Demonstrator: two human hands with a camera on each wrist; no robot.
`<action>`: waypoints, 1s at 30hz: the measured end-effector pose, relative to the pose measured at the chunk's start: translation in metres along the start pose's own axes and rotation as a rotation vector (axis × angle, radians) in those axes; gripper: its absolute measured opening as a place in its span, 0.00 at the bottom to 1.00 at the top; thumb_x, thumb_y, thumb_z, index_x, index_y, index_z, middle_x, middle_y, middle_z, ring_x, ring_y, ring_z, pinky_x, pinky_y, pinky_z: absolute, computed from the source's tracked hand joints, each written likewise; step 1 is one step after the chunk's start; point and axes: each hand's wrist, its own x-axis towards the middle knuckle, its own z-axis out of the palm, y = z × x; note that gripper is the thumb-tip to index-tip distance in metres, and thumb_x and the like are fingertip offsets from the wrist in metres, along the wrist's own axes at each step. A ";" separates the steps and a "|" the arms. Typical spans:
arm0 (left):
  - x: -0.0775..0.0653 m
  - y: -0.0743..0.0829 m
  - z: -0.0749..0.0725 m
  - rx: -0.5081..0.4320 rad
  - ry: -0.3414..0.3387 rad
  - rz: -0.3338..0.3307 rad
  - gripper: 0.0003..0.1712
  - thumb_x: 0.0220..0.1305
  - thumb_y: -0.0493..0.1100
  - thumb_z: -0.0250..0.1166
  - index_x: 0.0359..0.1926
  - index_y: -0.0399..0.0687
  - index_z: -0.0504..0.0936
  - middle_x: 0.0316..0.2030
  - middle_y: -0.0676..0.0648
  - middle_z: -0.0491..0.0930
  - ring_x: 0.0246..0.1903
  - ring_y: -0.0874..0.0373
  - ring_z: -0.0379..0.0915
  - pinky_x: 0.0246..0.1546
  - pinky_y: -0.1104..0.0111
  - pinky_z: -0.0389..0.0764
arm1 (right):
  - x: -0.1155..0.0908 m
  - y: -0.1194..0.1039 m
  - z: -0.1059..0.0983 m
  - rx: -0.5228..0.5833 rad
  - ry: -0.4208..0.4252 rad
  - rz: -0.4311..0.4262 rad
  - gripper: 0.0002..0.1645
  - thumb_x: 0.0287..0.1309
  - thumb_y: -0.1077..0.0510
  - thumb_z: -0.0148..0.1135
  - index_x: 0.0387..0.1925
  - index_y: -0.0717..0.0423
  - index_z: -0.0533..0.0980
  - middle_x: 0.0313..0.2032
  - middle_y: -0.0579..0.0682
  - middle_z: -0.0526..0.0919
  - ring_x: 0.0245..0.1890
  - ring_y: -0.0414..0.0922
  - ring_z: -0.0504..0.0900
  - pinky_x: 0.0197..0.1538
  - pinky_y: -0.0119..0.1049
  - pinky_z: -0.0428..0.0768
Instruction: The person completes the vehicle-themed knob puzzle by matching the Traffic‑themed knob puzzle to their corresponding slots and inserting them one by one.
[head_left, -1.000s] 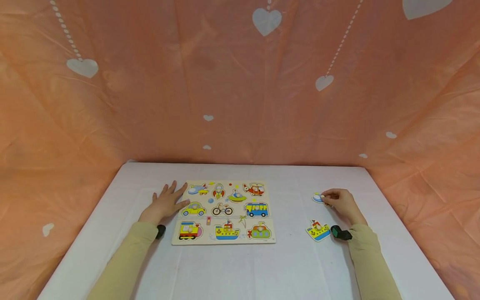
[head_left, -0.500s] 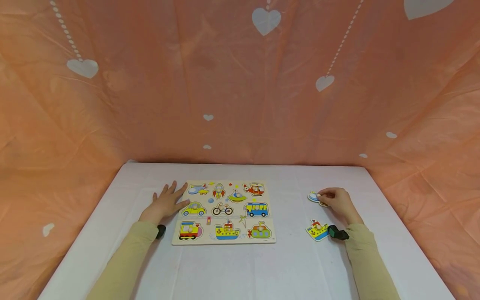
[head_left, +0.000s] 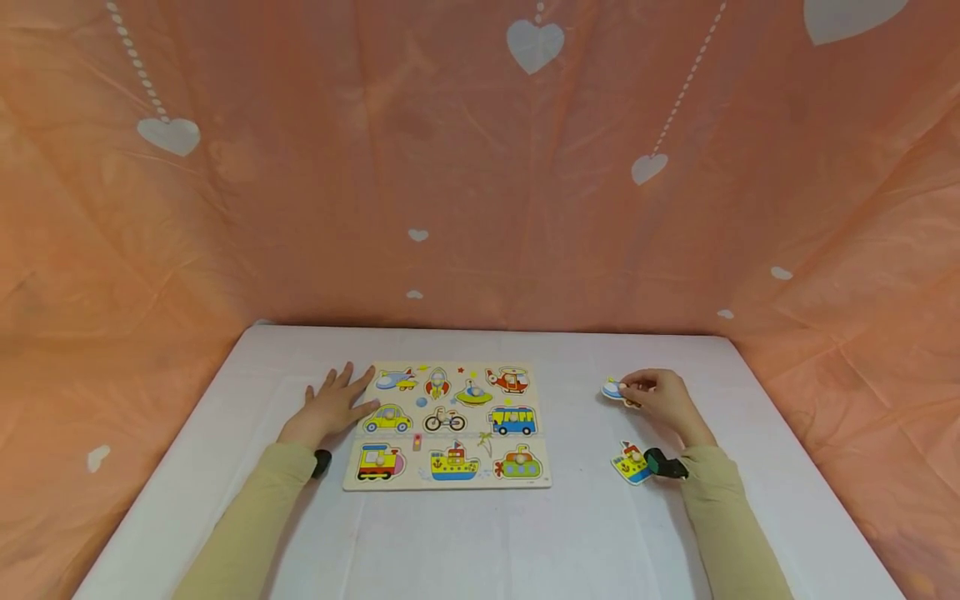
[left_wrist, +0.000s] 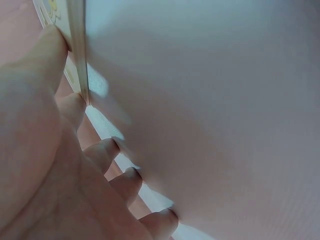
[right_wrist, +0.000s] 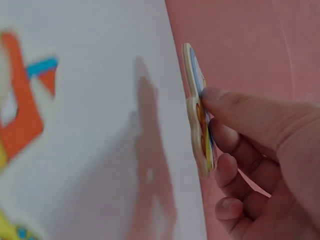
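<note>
My left hand lies with fingers spread at the left side of a wooden puzzle board printed with vehicles. Its thumb and index fingertip touch the board's edge in the left wrist view; the other fingertips rest on the cloth. Thumb and fingers of my right hand pinch an airplane puzzle piece, blue and white with yellow. In the right wrist view the airplane piece is tilted edge-on above the table, its shadow on the cloth. A ship puzzle piece lies below the right hand, partly covered by the wrist camera.
A white cloth covers the table. Behind and at both sides hangs an orange curtain with white hearts. Dark wrist cameras sit at the cuffs, the right one close over the ship piece.
My right hand has shifted left with the airplane piece, nearer the board, and slightly upward in the view. Its wrist camera now overlaps the ship piece. The left hand and the board have stayed put.
</note>
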 end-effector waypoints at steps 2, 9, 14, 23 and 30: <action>0.000 0.000 0.000 0.002 0.001 0.002 0.44 0.66 0.60 0.57 0.74 0.48 0.50 0.72 0.29 0.38 0.68 0.28 0.28 0.60 0.32 0.31 | 0.000 -0.006 0.002 0.012 0.003 -0.024 0.10 0.55 0.61 0.69 0.37 0.64 0.83 0.27 0.51 0.80 0.27 0.44 0.73 0.24 0.29 0.72; -0.001 0.000 0.003 -0.010 -0.001 -0.003 0.44 0.66 0.60 0.57 0.74 0.48 0.50 0.72 0.29 0.38 0.68 0.28 0.27 0.60 0.32 0.30 | 0.005 -0.025 0.013 0.033 -0.015 -0.095 0.08 0.54 0.62 0.70 0.35 0.62 0.83 0.24 0.50 0.79 0.27 0.43 0.73 0.24 0.28 0.71; -0.002 0.000 0.003 -0.006 -0.004 -0.006 0.44 0.66 0.60 0.57 0.74 0.48 0.50 0.72 0.29 0.38 0.68 0.28 0.28 0.60 0.32 0.31 | 0.010 -0.036 0.022 0.043 -0.035 -0.110 0.08 0.54 0.61 0.70 0.35 0.62 0.83 0.24 0.49 0.79 0.27 0.44 0.75 0.25 0.29 0.73; -0.004 0.001 -0.002 0.001 0.000 0.028 0.43 0.67 0.59 0.56 0.74 0.45 0.52 0.71 0.28 0.39 0.68 0.26 0.30 0.59 0.30 0.34 | 0.018 -0.060 0.041 0.098 -0.089 -0.130 0.07 0.53 0.62 0.69 0.35 0.62 0.83 0.23 0.49 0.79 0.25 0.44 0.77 0.24 0.30 0.74; -0.003 0.000 -0.002 0.005 -0.002 0.031 0.43 0.67 0.59 0.56 0.74 0.46 0.51 0.71 0.28 0.38 0.68 0.27 0.29 0.59 0.30 0.34 | 0.027 -0.079 0.056 0.069 -0.111 -0.165 0.06 0.52 0.62 0.70 0.34 0.60 0.83 0.25 0.48 0.79 0.29 0.45 0.74 0.27 0.31 0.74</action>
